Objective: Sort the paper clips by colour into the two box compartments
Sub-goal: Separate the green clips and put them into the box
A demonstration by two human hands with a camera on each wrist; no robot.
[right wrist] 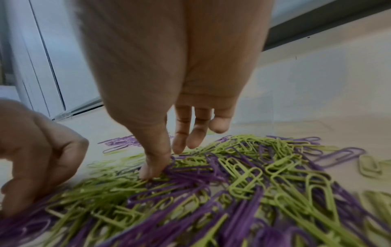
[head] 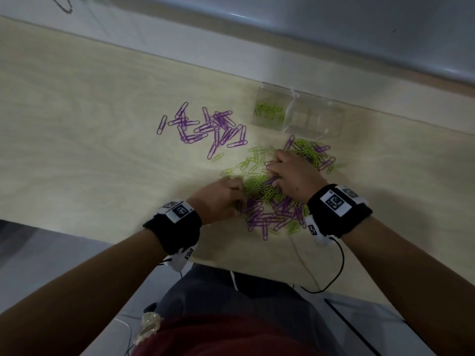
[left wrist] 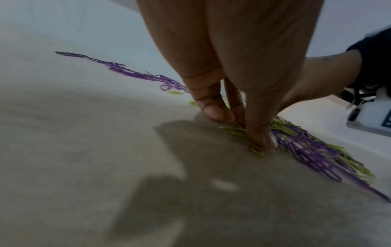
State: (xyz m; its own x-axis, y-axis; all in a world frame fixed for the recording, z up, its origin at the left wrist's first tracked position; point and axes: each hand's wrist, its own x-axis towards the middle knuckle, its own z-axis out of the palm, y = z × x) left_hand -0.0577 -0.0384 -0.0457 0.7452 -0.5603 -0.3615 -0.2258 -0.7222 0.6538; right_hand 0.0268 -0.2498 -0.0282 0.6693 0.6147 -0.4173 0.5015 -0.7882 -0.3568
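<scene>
A mixed pile of green and purple paper clips (head: 272, 204) lies near the table's front edge, and it fills the right wrist view as the pile (right wrist: 232, 183). My left hand (head: 237, 199) is at the pile's left edge, and there my left hand (left wrist: 239, 127) pinches green clips (left wrist: 232, 130) between thumb and fingers. My right hand (head: 272, 178) is over the pile's middle and pinches a purple clip (head: 270, 180). Its thumb (right wrist: 154, 167) digs into the clips. The clear two-compartment box (head: 334, 132) stands behind. Its left compartment holds green clips (head: 270, 113); the right one looks bare.
A separate group of purple clips (head: 205, 127) lies to the left of the box. More green and purple clips (head: 311, 152) are heaped just in front of the box. A black cable (head: 339, 263) hangs over the table's front edge. A wall ledge (head: 231, 55) runs along the back.
</scene>
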